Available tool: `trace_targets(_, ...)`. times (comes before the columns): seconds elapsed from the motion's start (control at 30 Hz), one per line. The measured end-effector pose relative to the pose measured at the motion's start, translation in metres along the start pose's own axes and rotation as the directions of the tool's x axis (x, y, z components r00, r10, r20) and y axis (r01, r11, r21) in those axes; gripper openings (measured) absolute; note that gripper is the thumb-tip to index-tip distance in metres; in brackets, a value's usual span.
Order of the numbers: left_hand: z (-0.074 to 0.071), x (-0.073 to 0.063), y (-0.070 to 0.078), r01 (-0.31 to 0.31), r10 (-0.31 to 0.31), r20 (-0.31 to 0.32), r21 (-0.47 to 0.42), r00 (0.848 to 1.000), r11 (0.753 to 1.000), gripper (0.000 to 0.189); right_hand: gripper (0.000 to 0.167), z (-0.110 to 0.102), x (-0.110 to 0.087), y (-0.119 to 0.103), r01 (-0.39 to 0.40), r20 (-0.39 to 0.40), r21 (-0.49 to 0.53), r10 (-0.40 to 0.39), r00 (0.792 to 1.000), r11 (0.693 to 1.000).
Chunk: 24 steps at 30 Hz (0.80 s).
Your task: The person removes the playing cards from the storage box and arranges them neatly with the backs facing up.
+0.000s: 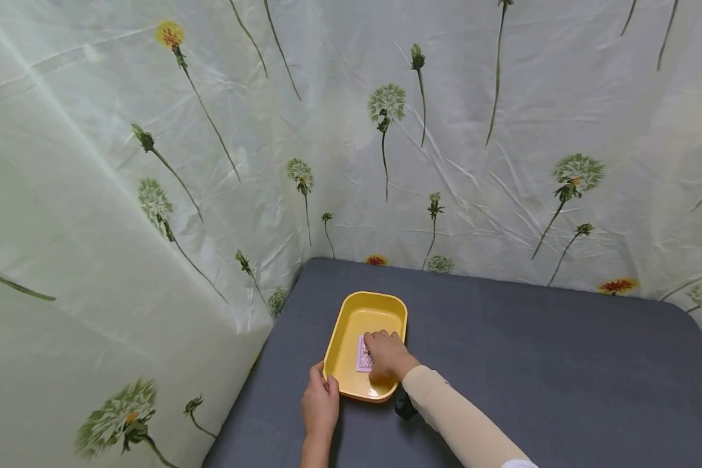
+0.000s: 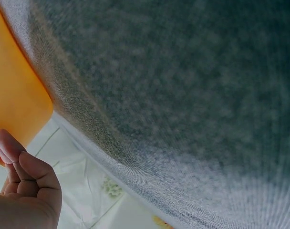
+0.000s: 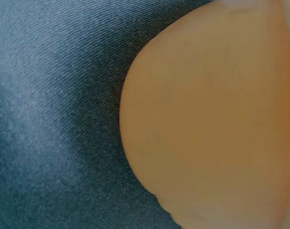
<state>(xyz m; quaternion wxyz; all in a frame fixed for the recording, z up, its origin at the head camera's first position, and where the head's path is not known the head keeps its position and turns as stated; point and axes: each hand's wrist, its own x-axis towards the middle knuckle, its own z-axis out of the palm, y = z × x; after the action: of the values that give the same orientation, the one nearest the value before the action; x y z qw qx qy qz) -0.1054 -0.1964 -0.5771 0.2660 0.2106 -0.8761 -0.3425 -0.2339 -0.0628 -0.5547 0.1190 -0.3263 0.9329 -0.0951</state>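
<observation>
A yellow tray (image 1: 339, 351) with rounded corners lies on the dark grey surface in the head view. Its near-left corner is in the grip of my left hand (image 1: 320, 404), thumb over the rim and fingers along the outer wall. The left wrist view shows this hand (image 2: 28, 186) at the tray's orange-looking corner (image 2: 21, 90). Inside the tray is a pink patterned playing card (image 1: 363, 356). My right hand (image 1: 387, 356) reaches in over the near-right rim and holds the card at its right side, fingertips by the far edge and thumb low near the close edge. The hand hides part of the card.
The dark grey padded surface (image 1: 532, 370) extends to the right of the tray. Pale cloth with dandelion prints (image 1: 474, 182) hangs behind it and along the left. A small black device (image 1: 405, 408) sits under the right wrist, next to the tray's near-right corner.
</observation>
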Motion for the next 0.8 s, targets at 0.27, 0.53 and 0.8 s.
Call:
trace_targets(0.27, 0.0015, -0.0003, -0.0029, -0.005, 0.005, -0.004, -0.010, 1.000, 1.000, 0.030, 0.082, 0.0023, -0.0001, -0.0005, 0.011, -0.010, -0.032, -0.011, 1.000, 0.999)
trace_targets(0.53, 0.0020, -0.0011, -0.0026, -0.011, 0.011, -0.001, -0.007, 1.000, 1.000, 0.029, 0.086, 0.0008, -0.0028, -0.0015, 0.026, 0.011, -0.054, -0.026, 1.000, 0.998)
trace_targets(0.8, 0.0033, 0.0000, -0.0045, -0.014, 0.014, -0.011, -0.001, 1.000, 1.000, 0.030, 0.080, 0.0020, -0.0003, 0.0002, 0.034, -0.005, -0.033, -0.034, 0.999, 0.999)
